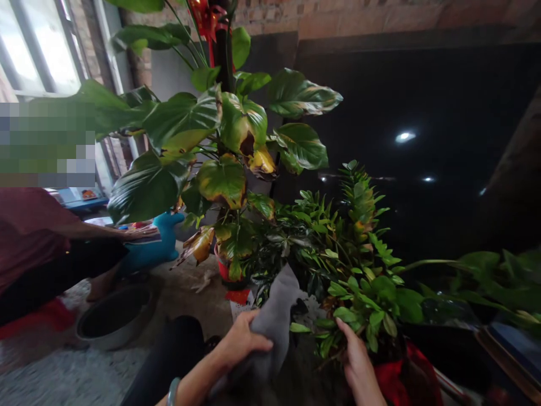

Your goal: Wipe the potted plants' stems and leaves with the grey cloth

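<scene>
The left hand (243, 338) was curled closed, thumb pointing toward the right hand (357, 358). That hand reached forward, fingers extended, back facing up.

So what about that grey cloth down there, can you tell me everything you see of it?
The grey cloth is plain, matt and soft-looking, with no pattern visible. It is bunched and creased rather than spread flat. Its upper end pokes up among the small glossy leaves of the potted plant, and its lower part drapes down towards the person's lap. The left hand grips it from the side, fingers curled over the fabric. The right hand does not touch it and sits at the plant's lower leaves.
</scene>
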The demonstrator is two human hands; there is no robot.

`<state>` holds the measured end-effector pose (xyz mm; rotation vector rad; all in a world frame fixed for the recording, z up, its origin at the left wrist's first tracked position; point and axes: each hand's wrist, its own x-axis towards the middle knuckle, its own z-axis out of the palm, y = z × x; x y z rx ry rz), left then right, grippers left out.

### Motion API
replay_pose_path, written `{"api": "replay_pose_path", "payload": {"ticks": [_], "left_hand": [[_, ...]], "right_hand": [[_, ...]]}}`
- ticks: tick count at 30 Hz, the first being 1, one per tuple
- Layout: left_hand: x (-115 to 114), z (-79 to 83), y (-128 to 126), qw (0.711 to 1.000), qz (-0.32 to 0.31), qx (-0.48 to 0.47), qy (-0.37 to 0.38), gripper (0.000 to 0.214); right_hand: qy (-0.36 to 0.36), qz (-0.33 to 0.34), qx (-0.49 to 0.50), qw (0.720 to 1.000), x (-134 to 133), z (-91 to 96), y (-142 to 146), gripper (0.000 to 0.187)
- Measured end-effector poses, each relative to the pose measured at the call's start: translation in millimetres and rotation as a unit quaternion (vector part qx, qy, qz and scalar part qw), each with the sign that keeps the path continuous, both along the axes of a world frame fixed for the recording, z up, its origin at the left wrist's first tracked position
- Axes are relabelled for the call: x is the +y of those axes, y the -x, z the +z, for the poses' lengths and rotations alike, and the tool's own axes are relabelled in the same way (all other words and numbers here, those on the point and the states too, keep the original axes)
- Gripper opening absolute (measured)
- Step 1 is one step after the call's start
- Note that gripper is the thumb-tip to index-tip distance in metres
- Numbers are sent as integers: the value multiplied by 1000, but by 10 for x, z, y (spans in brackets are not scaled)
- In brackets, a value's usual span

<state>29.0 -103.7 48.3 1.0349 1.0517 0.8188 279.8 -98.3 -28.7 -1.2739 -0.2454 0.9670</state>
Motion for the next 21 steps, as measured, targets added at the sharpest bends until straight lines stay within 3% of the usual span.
{"api": "replay_pose_path", "payload": {"ticks": [2,4,7,9,11,13,17,19,21], "left_hand": [[-72,-35,-9,999,-43,25,3,31],[-98,82,-38,998,-54,6,-21,32],[-22,387,-117,994,-6,-78,-74,36],[58,504,-184,987,39,-121,-101,36],[98,460,-251,984,71,-123,-109,33],[61,269,-302,990,82,-75,-86,27],[-182,-136,-309,999,24,48,5,29],[-268,-130,-266,999,-12,44,20,37],[-259,45,-206,1000,-24,-9,-9,39]], "right_hand": [[-3,0,4,1000,-5,17,9,34],[-9,9,13,1000,-15,54,33,34],[-25,21,30,999,-30,132,88,33],[-32,24,40,998,-30,177,129,34],[-28,26,48,998,-19,198,161,34],[-20,24,51,998,-2,189,173,35],[-9,10,42,999,19,129,144,34],[-12,13,39,999,13,110,125,32],[-23,15,34,999,2,111,118,30]]}}
